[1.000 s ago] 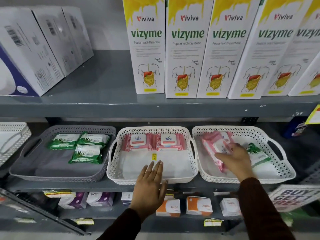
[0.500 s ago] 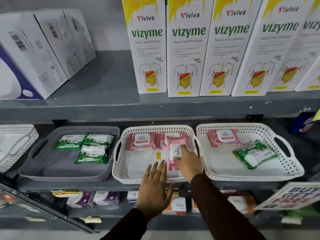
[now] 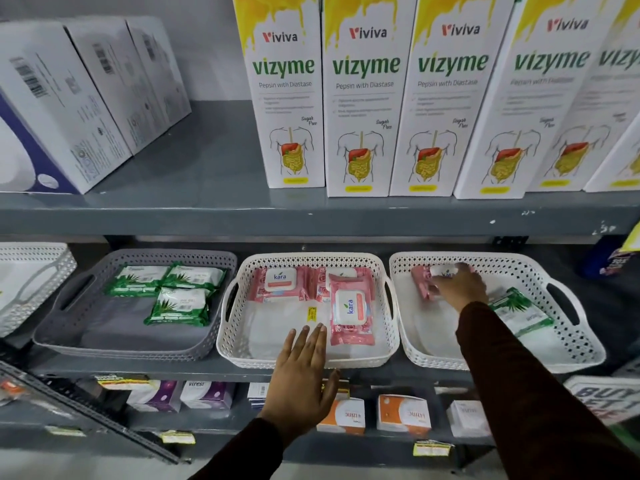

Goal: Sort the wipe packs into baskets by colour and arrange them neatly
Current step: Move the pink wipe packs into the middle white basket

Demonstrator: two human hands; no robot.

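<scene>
Three baskets stand side by side on the middle shelf. The grey basket (image 3: pixel 69 327) on the left holds three green wipe packs (image 3: pixel 178 304). In the middle white basket (image 3: pixel 239 344) lie three pink packs, one (image 3: pixel 351 308) set lengthwise at the right. The right white basket (image 3: pixel 568 344) holds a pink pack (image 3: pixel 423 282) at its back left and a green pack (image 3: pixel 519 313). My right hand (image 3: pixel 459 285) lies on that pink pack with fingers curled over it. My left hand (image 3: pixel 304 372) rests flat and open on the middle basket's front rim.
Tall Vizyme cartons (image 3: pixel 363 98) and white boxes (image 3: pixel 69 109) fill the shelf above. Another white basket (image 3: pixel 31 282) sits at the far left. Small medicine boxes (image 3: pixel 403 412) line the shelf below. A sale sign (image 3: pixel 606 396) hangs at the lower right.
My right hand left a pink pack lying in the middle basket and moved right to the pink pack in the right basket. The left hand stayed on the rim.
</scene>
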